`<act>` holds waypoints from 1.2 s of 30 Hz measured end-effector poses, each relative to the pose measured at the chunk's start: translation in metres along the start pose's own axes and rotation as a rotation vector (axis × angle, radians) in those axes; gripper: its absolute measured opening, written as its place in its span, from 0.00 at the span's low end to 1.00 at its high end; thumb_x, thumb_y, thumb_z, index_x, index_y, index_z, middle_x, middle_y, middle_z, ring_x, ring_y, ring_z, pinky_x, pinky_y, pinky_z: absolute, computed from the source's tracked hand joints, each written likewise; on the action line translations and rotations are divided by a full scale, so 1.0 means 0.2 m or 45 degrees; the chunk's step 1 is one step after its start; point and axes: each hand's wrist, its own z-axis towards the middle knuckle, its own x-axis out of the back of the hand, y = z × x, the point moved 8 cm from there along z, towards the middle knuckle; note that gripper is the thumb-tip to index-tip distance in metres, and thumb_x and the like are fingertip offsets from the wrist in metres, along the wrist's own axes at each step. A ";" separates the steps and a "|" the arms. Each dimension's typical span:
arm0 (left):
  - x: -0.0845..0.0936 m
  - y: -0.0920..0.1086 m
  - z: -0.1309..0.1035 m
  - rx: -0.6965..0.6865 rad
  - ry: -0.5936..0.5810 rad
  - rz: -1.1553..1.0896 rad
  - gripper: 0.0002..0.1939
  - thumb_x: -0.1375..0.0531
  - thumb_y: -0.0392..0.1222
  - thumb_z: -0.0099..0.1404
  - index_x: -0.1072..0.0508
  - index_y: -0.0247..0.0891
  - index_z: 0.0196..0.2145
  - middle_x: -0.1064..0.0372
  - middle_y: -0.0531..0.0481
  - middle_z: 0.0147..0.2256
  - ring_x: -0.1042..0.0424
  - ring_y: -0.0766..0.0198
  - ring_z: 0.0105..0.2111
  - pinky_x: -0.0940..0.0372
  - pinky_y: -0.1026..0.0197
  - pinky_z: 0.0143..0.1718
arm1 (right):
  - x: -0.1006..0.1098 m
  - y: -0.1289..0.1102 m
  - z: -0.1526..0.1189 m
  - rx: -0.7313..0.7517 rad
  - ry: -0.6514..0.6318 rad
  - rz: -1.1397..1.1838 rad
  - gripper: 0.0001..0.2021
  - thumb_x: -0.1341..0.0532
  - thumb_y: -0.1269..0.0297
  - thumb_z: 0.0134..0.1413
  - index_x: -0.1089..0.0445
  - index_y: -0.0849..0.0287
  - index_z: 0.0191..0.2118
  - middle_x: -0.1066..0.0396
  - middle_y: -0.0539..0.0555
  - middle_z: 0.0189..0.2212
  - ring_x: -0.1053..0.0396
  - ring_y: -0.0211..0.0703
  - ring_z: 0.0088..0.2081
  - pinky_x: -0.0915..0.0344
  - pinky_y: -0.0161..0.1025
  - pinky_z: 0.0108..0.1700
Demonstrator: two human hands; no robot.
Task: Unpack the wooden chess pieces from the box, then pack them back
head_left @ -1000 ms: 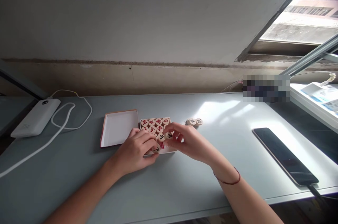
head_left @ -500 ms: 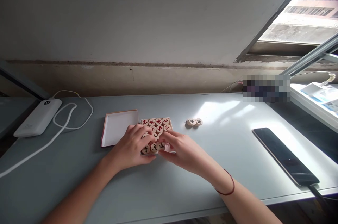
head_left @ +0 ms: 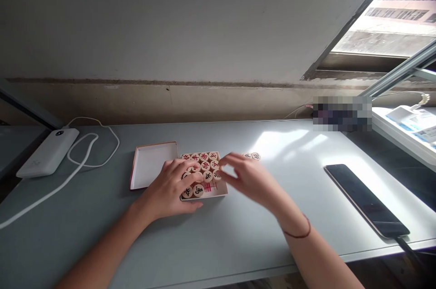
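Observation:
Round wooden Chinese chess pieces [head_left: 205,165], marked in red and black characters, lie in rows in a shallow open box [head_left: 221,192]. My left hand [head_left: 172,186] is curved around the box's left front corner, fingers over the pieces and thumb along the front edge. It covers several pieces. At the box's right side is my right hand [head_left: 250,177], thumb and forefinger apart. Its thumb tip is by a black-marked piece [head_left: 217,175] at the right end of a row. In the front row, two pieces stand at the left beside bare red-printed box floor.
Left of the box lies its white lid [head_left: 150,166]. More pieces [head_left: 256,156] lie beyond my right hand, partly hidden. A phone [head_left: 366,200] with a cable is at the right, a white power bank [head_left: 49,152] with a looping cable [head_left: 83,161] at the left.
My right hand has moved right and away from the front row. A black piece is gone from that row, leaving printed box floor in view. My left hand has stayed put.

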 end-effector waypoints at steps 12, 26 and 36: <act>0.05 0.06 0.14 0.036 0.011 -0.097 0.14 0.42 0.40 0.62 0.30 0.44 0.46 0.35 0.45 0.51 0.36 0.54 0.49 0.41 0.50 0.48 | -0.02 0.38 0.04 -0.400 -0.105 -0.320 0.15 0.48 0.73 0.58 0.29 0.59 0.47 0.28 0.58 0.44 0.28 0.43 0.35 0.37 0.37 0.34; 0.04 0.07 0.10 0.066 0.323 0.021 0.20 0.43 0.43 0.67 0.36 0.40 0.55 0.31 0.44 0.46 0.31 0.55 0.46 0.35 0.52 0.46 | 0.00 0.10 0.05 -0.164 -0.010 0.348 0.09 0.42 0.61 0.58 0.30 0.56 0.42 0.26 0.53 0.36 0.29 0.38 0.30 0.34 0.36 0.30; 0.03 0.10 0.09 0.111 0.337 -0.183 0.09 0.43 0.36 0.65 0.32 0.40 0.44 0.30 0.49 0.41 0.29 0.61 0.42 0.36 0.57 0.44 | -0.09 0.04 0.01 -0.116 -0.024 1.042 0.13 0.39 0.54 0.56 0.33 0.57 0.41 0.27 0.53 0.35 0.29 0.38 0.33 0.31 0.35 0.34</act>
